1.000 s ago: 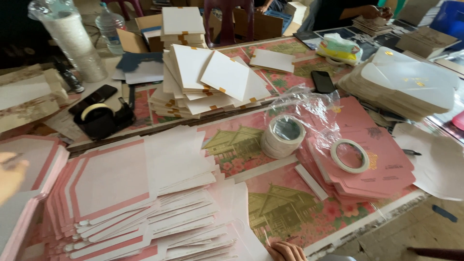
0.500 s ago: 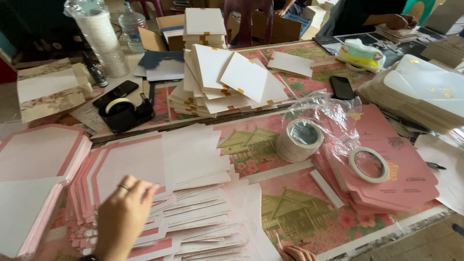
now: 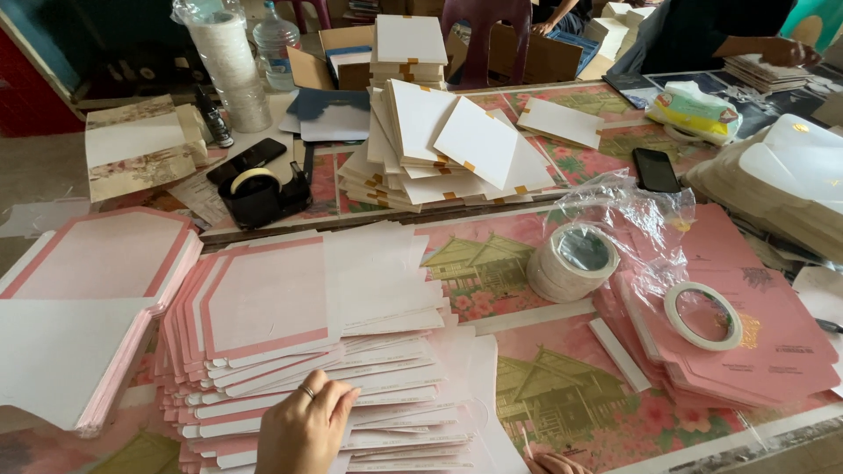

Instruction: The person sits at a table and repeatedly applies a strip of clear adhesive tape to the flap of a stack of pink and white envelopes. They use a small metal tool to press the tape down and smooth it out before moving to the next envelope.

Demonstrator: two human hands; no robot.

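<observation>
Left hand (image 3: 305, 430), fingers spread flat and gripping nothing, rests on the fanned card stack (image 3: 307, 351) at lower left of the frame. Right hand (image 3: 555, 463) barely shows at the bottom edge; I cannot tell its state. Cards look light, stiffish and slippery, best lifted by a free edge.

Soft, even daylight fills the scene, brightest toward 1 o'clock; the 10 o'clock corner falls dim. Shadows are faint and short. White cards (image 3: 474, 140) nearly blow out, and the plastic bag (image 3: 632, 219) shows glare streaks. Focus is sharp centrally. Wide-lens distortion bends the table edge (image 3: 755, 434) at 5 o'clock.
</observation>
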